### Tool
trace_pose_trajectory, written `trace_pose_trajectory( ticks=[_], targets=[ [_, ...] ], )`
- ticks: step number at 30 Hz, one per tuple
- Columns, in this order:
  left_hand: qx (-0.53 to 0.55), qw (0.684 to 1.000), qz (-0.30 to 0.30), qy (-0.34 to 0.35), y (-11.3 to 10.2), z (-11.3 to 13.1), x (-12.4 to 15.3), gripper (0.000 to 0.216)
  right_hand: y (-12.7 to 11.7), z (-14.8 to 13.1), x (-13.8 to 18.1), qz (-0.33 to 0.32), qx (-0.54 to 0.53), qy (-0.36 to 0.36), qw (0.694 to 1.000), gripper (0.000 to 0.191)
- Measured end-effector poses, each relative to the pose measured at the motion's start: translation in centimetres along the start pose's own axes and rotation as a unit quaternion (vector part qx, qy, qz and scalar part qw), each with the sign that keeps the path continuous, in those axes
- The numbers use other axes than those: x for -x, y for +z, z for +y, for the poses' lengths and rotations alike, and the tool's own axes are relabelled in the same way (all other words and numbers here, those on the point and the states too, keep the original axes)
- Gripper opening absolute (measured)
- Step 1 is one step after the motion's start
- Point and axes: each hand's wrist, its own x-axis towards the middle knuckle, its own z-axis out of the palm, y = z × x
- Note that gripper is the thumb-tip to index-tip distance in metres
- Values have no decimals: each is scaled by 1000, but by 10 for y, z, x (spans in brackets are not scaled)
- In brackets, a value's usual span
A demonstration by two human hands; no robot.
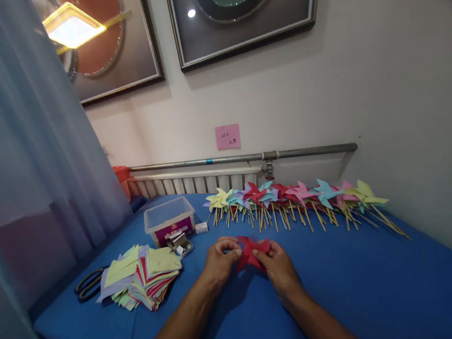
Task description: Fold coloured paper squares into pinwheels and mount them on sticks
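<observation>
Pinwheel of red paper (249, 251) is held over the blue cloth (365, 289), left hand (219, 258) and right hand (279, 267) each pinching an edge, probably to keep its folds in shape; stick-mounted pinwheels (302, 193) lie beyond, presumably parked clear of the hands.

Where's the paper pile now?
In the head view, the paper pile lies at left on the blue cover, in front of the clear plastic tub, left of your left hand.

Red pinwheel (247, 251) is being held by left hand (221, 259) and right hand (279, 265) | blue cloth (362, 295) is being partly covered by paper stack (148, 275) | far side is being lined by stick-mounted pinwheels (301, 193)
</observation>
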Motion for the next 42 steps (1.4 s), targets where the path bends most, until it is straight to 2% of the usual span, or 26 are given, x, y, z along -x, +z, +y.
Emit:
trace_pose_trajectory(
  ticks=[5, 10, 13, 17, 20, 27, 32, 37, 42],
  targets=[
    [-59, 998, -20, 31, 21, 7, 0, 6, 0, -3, 2, 9, -4, -12, 1000, 33],
    [-116, 990, -41, 74, 19, 9, 2, 12, 3, -4, 4, -6, 7, -24, 1000, 30],
    [-137, 987, -21, 86, 18, 9, 5, 10, 4, -3, 4, -3, 7, -29, 1000, 30],
    [-93, 994, -4, 56, 19, 7, 8, 10, 5, -4, 4, 16, -3, -32, 999, 31],
    [-55, 998, -2, 25, 21, 5, 6, 12, 6, -6, 6, 0, -14, -32, 999, 32],
    [-45, 997, -21, 60, 20, 5, 3, 11, 7, -5, 7, -34, -15, -40, 999, 34],
    [-48, 998, -26, 38, 19, 6, 5, 11, 7, -5, 8, -37, -22, -29, 999, 35],
    [-60, 996, -29, 60, 18, 8, 6, 13, 7, -7, 10, -36, -19, -21, 999, 32],
    [-74, 996, -9, 48, 21, 8, 7, 12, 8, -8, 12, -38, -10, -28, 999, 31]
  ],
)
